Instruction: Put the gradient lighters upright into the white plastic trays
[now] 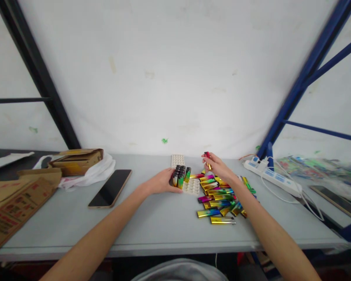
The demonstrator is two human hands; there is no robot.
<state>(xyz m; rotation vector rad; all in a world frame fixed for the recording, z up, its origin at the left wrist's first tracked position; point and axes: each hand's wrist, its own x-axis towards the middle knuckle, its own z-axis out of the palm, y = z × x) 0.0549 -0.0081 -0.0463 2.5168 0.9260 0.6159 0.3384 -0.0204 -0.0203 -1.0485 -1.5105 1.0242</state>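
My left hand (163, 181) is curled round the left side of a block of upright lighters (179, 176), thumb in front and fingers partly hidden behind. These lighters have black tops and stand in the left part of a white holed tray (192, 187), whose right part shows bare holes. Raised over the right side, my right hand (218, 167) pinches a red and gold lighter (207, 160) between thumb and fingers. Beneath it spreads a loose pile of shiny coloured lighters (219, 195), partly covered by my right forearm.
A second white holed tray (178, 160) lies against the wall. To the left are a phone (111, 189), a white plastic bag (101, 170), an open carton (82, 162) and a cardboard flap (20, 201). On the right, a power strip (276, 177) trails white cables near a blue post (292, 93).
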